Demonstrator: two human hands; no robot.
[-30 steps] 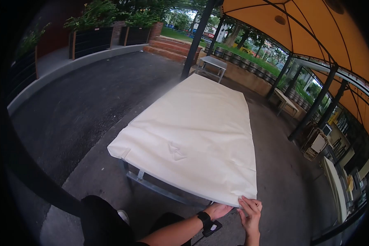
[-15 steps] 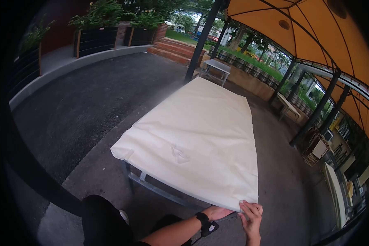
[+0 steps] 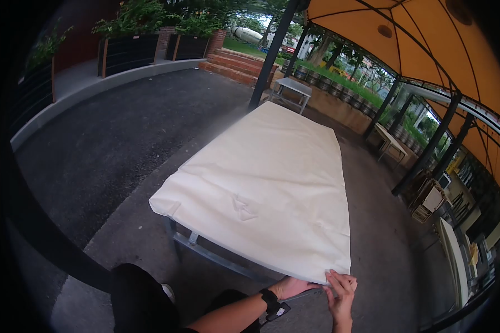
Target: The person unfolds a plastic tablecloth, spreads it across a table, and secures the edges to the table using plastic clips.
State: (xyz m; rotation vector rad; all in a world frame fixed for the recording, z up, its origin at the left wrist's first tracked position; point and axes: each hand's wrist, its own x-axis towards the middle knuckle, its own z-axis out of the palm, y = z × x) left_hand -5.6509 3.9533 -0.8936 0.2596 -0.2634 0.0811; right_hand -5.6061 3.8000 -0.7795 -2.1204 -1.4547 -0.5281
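Right hand (image 3: 341, 288) pinches the cloth (image 3: 272, 166) near right.
Left hand (image 3: 292, 286): grip unclear; a loosened pinch could let the cloth slip.

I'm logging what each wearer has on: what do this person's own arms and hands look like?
The left hand and right hand are ungloved. The left arm, bare in view, wears a black wristband; beside it is a small dark box with a pale patch, its attachment unclear. No band shows on the right arm.
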